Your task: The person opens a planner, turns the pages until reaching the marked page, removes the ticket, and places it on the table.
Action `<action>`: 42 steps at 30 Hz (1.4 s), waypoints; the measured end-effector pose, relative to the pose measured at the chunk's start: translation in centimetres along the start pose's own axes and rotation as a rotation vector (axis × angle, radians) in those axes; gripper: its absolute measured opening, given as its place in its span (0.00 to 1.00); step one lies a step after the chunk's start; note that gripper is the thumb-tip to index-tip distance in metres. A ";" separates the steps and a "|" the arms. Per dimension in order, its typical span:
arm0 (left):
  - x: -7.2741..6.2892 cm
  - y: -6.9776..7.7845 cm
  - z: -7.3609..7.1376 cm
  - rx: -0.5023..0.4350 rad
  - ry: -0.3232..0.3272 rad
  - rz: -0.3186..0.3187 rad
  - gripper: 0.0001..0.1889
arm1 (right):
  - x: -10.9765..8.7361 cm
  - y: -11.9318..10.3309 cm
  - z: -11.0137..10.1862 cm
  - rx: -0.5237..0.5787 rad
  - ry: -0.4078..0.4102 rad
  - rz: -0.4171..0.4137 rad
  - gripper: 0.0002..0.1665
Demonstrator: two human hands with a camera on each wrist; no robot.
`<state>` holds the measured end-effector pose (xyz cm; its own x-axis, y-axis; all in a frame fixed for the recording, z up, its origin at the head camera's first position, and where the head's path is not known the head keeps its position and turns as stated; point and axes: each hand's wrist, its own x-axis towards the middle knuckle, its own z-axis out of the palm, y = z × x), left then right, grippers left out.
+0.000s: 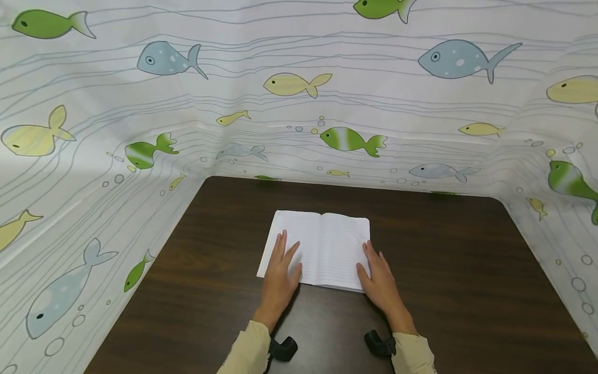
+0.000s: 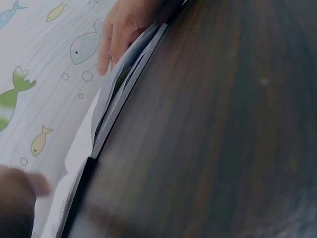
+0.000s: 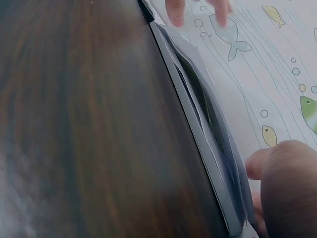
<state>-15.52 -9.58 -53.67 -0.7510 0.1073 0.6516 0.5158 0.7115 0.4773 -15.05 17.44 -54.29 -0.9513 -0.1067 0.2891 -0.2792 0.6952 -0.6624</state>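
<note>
An open notebook (image 1: 343, 244) with blank lined pages lies on the dark wooden table. On its left page rests my left hand (image 1: 279, 278), fingers straight and spread. My right hand (image 1: 383, 283) touches the right page near its outer edge, its fingers extended and its thumb pointing inward. From the side, the left wrist view shows the notebook's near edge (image 2: 131, 82), with the pages slightly lifted and parted. The left thumb (image 2: 20, 191) is at lower left there. In the right wrist view the right thumb (image 3: 290, 181) is beside the page edges (image 3: 198, 119).
The dark wood table (image 1: 467, 291) extends around the notebook. A white sheet (image 1: 374, 98) printed with fish stands along the back and both sides. Black wrist devices (image 1: 284, 349) sit at both cuffs, below light sleeves (image 1: 249, 348).
</note>
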 end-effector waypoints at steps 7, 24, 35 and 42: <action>-0.3 0.4 0.0 -0.080 -0.410 0.045 0.26 | 0.2 -0.1 -0.2 0.063 0.018 0.002 0.36; -0.1 0.8 -0.3 -0.063 -0.658 0.138 0.30 | 0.2 0.0 -0.3 0.071 0.063 -0.031 0.32; -0.3 0.8 -0.2 -0.062 -0.677 0.112 0.31 | 0.2 0.0 -0.2 0.052 0.032 0.010 0.33; -0.3 0.8 -0.3 -0.073 -0.671 0.107 0.30 | 0.1 0.0 -0.3 0.035 0.005 0.023 0.33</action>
<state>-14.77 -9.20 -53.27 -0.7752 0.5985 0.2020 0.6103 0.6270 0.4842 -15.14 17.67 -54.08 -0.9568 -0.0876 0.2772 -0.2622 0.6719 -0.6927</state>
